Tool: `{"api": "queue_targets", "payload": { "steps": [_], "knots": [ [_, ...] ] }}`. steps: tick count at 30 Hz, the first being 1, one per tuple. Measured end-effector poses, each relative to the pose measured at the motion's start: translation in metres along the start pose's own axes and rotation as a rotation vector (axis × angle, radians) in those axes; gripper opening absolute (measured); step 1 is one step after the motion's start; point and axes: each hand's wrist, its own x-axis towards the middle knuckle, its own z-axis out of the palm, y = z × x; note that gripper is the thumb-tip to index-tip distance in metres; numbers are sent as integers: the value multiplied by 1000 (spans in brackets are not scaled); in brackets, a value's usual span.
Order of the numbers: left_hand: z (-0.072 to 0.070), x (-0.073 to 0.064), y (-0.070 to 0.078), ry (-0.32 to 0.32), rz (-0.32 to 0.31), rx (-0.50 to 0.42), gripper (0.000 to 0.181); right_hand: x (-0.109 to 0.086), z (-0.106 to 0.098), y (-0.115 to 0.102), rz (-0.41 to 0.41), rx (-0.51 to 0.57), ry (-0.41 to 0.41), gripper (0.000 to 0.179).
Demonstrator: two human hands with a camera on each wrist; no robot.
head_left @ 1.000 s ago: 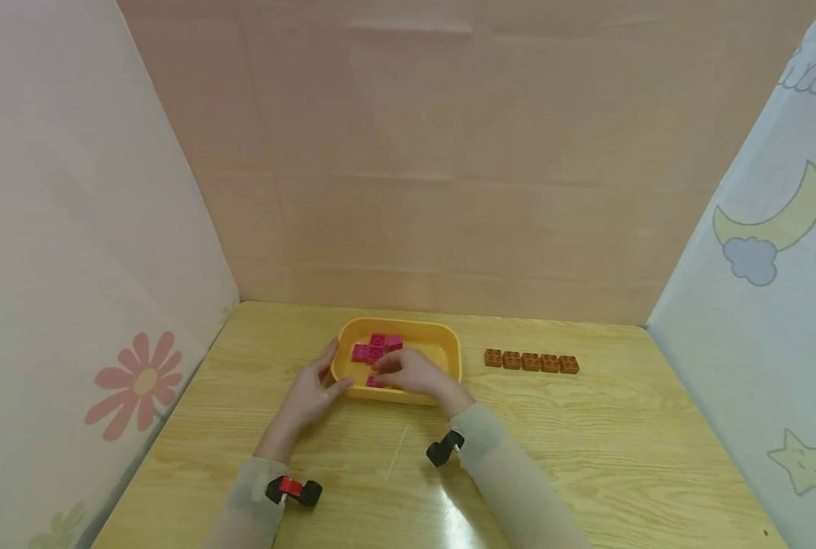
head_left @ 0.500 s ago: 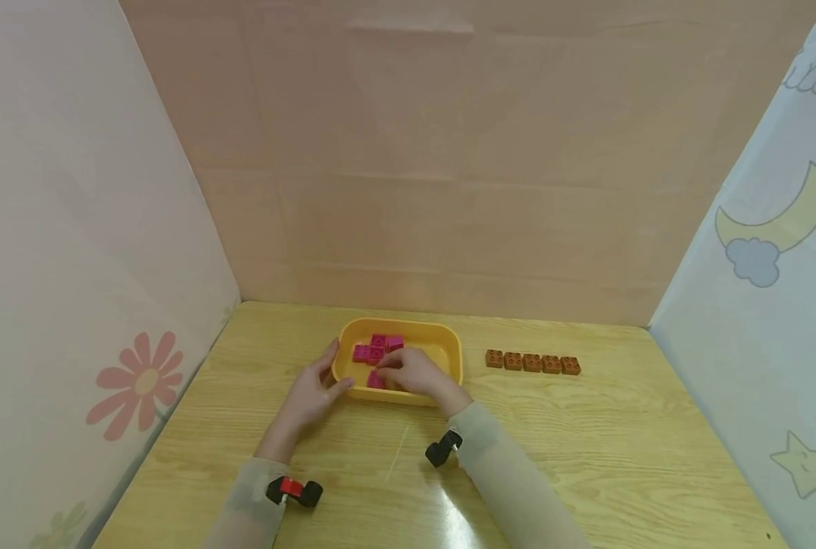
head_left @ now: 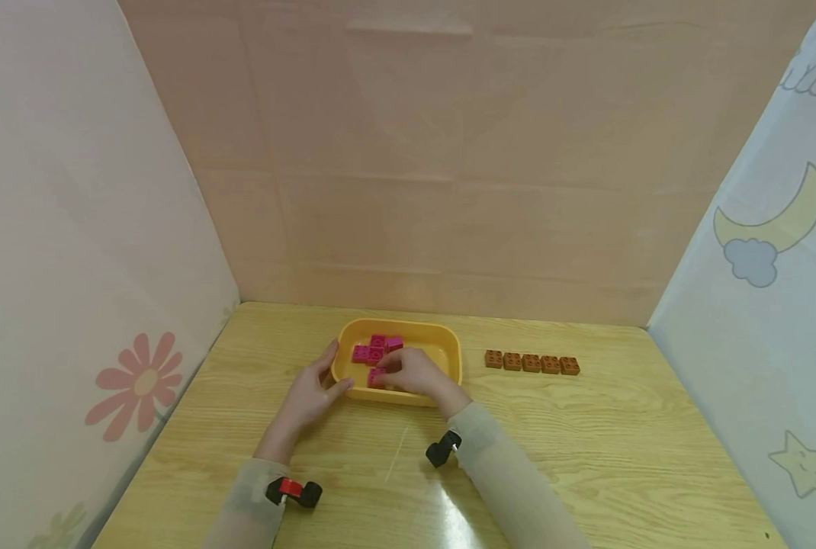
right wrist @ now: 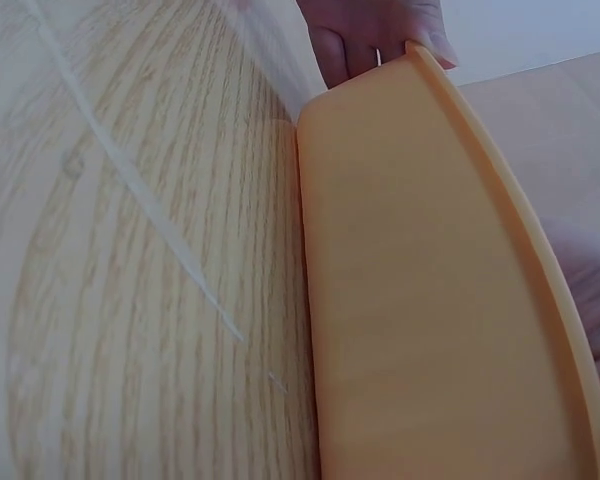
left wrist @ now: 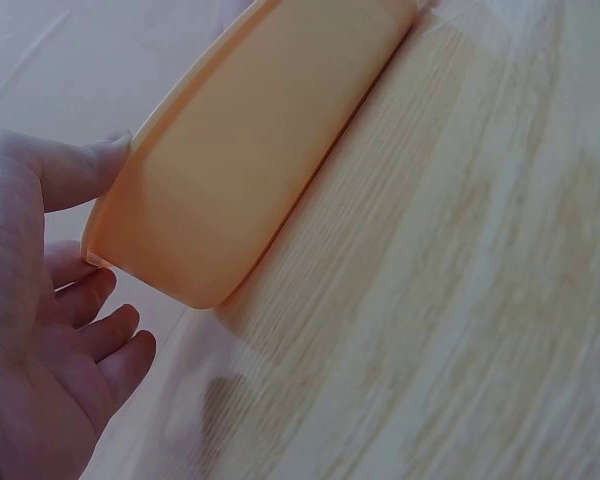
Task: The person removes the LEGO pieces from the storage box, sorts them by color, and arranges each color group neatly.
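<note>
Wooden table (head_left: 586, 442), yellow tray (head_left: 363, 394) in grip of left fingers (head_left: 322, 361), magenta brick (head_left: 374, 380) inside, between pinched right fingers (head_left: 394, 359).

Studded pink blocks (head_left: 377, 354) in yellow tray (head_left: 374, 394)

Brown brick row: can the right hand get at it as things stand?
Probably yes: once the right hand clears the right rim of the yellow tray, nothing visible blocks the brown bricks.
</note>
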Motion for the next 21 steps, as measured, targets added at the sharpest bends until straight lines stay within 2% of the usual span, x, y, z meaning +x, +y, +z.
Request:
{"api": "queue_targets", "payload": {
  "steps": [7, 21],
  "knots": [
    [0, -1, 2, 4, -2, 13, 84, 3, 0, 3, -5, -57, -13, 32],
    [0, 0, 2, -3, -10, 5, 84, 1, -4, 1, 0, -18, -10, 34]
  ]
}}
